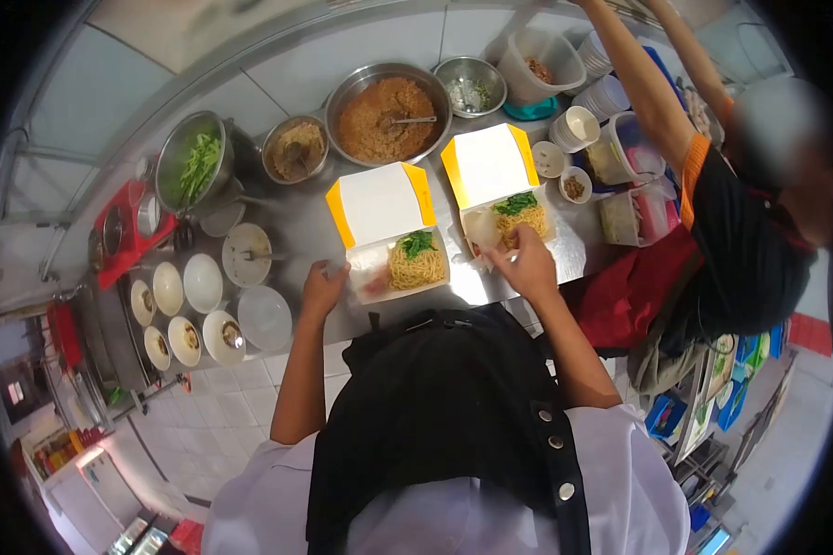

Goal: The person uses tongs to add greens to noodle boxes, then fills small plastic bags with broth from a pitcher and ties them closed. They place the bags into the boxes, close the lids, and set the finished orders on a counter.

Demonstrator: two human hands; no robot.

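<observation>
Now noodle boxes (415, 264) between hands (322, 289).

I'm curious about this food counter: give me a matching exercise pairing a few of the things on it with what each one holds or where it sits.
Things:
1. large steel bowl
2. tilted pot
3. left takeaway box
4. right hand

Descriptions:
A. leafy greens inside
B. brown minced topping with a spoon
C. at the right takeaway box
D. noodles with greens, next to the left hand

Pairs: 1-B, 2-A, 3-D, 4-C
</observation>
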